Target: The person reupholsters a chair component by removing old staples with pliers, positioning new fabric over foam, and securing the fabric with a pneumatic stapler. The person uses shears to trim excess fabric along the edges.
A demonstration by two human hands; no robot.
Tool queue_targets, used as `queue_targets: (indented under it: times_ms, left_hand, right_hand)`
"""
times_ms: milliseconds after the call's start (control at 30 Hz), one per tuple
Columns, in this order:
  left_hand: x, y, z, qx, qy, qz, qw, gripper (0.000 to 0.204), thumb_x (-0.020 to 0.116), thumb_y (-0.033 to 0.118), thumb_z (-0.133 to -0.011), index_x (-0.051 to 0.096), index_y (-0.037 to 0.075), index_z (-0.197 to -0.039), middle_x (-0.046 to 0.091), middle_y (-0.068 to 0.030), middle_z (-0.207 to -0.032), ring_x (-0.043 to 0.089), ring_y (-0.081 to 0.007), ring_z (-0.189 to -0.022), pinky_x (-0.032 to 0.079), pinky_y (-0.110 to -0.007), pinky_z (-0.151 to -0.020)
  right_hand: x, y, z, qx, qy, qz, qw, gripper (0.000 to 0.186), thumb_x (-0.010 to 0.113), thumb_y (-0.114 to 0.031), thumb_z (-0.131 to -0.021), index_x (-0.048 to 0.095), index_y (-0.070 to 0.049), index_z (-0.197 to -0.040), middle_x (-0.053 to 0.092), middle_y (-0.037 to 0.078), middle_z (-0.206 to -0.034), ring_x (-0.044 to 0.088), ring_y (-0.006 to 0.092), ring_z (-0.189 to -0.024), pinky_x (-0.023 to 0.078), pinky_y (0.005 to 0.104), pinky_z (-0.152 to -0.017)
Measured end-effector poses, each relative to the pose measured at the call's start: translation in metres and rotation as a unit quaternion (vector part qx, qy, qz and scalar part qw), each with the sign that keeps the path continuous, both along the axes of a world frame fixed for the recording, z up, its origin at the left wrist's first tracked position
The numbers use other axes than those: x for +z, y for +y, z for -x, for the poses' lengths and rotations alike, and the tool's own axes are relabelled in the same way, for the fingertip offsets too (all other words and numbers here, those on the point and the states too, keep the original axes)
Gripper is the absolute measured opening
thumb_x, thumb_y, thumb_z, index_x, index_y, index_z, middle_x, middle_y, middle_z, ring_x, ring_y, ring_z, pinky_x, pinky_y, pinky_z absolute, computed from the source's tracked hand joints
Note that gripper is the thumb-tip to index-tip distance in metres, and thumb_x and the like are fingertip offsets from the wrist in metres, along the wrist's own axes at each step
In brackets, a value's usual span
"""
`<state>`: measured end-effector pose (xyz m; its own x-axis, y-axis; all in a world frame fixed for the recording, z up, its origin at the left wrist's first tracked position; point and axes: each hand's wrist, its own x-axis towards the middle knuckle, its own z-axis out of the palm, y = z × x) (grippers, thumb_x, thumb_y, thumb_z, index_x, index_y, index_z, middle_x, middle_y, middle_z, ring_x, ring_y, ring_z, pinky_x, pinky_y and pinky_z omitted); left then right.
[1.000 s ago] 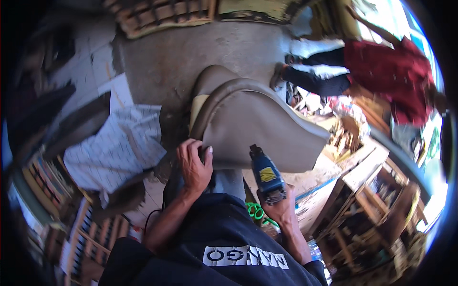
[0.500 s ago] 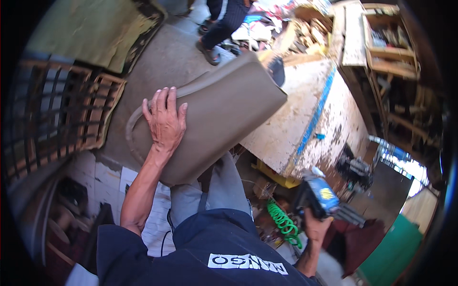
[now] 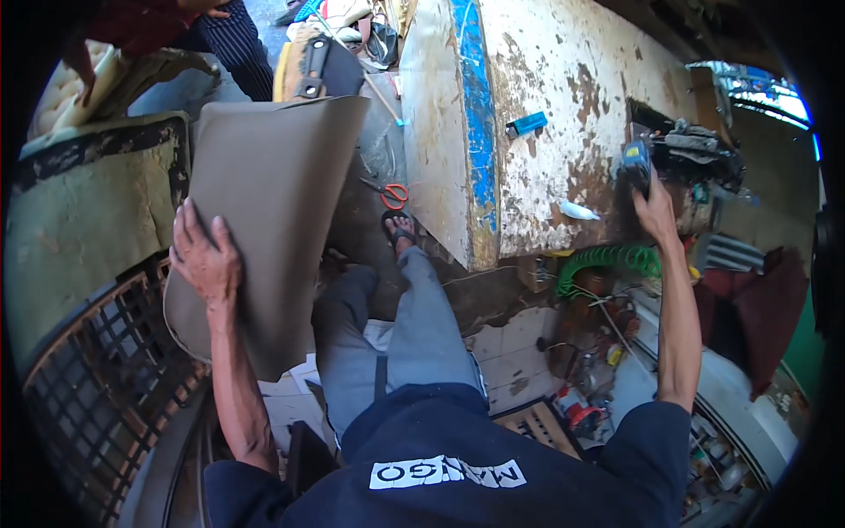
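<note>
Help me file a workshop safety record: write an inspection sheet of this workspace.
Surface: white bench, paint worn and patchy, blue strip along its edge.
Job's things: grey-brown panel on the left; blue tool on the right.
Clutter: small blue object and white bottle on the bench; red-handled scissors on the floor.
Hands: left hand spread on the panel; right hand at the tool, grip partly hidden.
Cables: green coiled hose; connection to the tool unclear.
Surroundings: another person's striped trousers, upper left.
</note>
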<state>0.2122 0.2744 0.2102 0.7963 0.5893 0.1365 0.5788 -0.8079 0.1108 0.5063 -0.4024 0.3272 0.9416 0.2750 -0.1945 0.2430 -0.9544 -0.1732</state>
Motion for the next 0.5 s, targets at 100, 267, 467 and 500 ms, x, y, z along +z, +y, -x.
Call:
queue_targets:
  times_ms: [100,267,467,500]
  left_hand:
    - [0.0,0.052,0.002,-0.043,-0.03,0.03,0.998,0.06,0.046,0.04,-0.107,0.039,0.011,-0.159,0.047,-0.0147,-0.157,0.042,-0.0315,-0.147,0.024,-0.053,-0.121]
    - [0.008,0.098,-0.011,-0.053,-0.018,0.03,0.998,0.057,0.044,0.037,-0.109,0.043,0.005,-0.155,0.05,-0.0193,-0.154,0.048,-0.037,-0.141,0.036,-0.047,-0.117]
    - [0.022,0.13,-0.022,-0.027,-0.036,0.093,0.995,0.058,0.042,0.039,-0.109,0.041,0.005,-0.157,0.049,-0.019,-0.155,0.046,-0.0366,-0.143,0.034,-0.045,-0.119]
    - [0.027,0.135,-0.023,-0.029,-0.035,0.111,0.993,0.059,0.041,0.04,-0.109,0.041,0.006,-0.157,0.048,-0.0189,-0.156,0.045,-0.0367,-0.144,0.033,-0.045,-0.119]
  right_hand:
    - [-0.058,-0.028,-0.021,0.011,-0.083,0.012,0.996,0.066,0.059,-0.006,-0.092,0.039,0.001,-0.154,0.053,0.03,-0.145,0.05,0.0453,-0.136,0.038,0.0446,-0.117]
    - [-0.041,-0.022,-0.005,0.029,-0.121,0.039,0.991,0.06,0.065,-0.019,-0.099,0.046,0.002,-0.151,0.059,0.026,-0.138,0.058,0.0419,-0.124,0.042,0.0471,-0.107]
    - [-0.05,0.027,0.232,-0.253,-0.025,-0.042,0.966,0.024,0.057,-0.019,-0.106,0.069,0.001,-0.11,0.074,0.019,-0.102,0.072,0.0259,-0.094,0.053,0.042,-0.082]
    - [-0.071,0.084,0.274,-0.278,0.09,-0.121,0.949,0.021,0.058,-0.015,-0.102,0.07,0.0,-0.11,0.074,0.018,-0.1,0.072,0.0228,-0.093,0.054,0.0393,-0.082]
